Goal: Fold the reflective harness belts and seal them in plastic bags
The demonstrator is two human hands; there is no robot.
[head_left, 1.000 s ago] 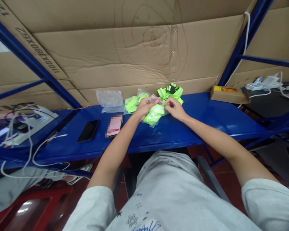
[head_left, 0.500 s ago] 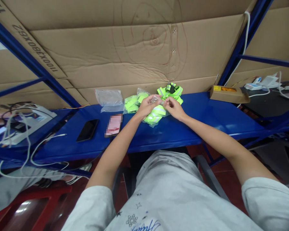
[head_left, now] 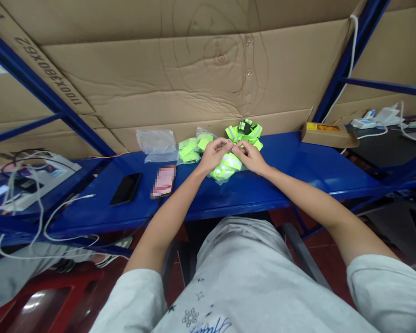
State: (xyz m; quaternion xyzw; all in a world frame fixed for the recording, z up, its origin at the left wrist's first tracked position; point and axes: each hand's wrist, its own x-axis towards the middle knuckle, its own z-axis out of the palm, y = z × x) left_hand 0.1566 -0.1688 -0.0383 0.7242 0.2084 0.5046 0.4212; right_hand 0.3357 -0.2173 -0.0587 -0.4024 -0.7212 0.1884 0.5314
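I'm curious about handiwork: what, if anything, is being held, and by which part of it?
A clear plastic bag of lime-yellow, pale-striped fabric. The left hand and right hand appear to pinch its upper edge, which is mostly hidden.

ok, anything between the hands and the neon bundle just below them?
Only its clear bag: left hand and right hand pinch the bag's top edge, neon bundle just below. Nothing else visible in between.

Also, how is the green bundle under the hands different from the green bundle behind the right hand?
The front bundle sits in a clear bag; the rear bundle shows no bag. The rear bundle shows a black part; the front bundle shows none. Both are bright yellow-green with pale bands.
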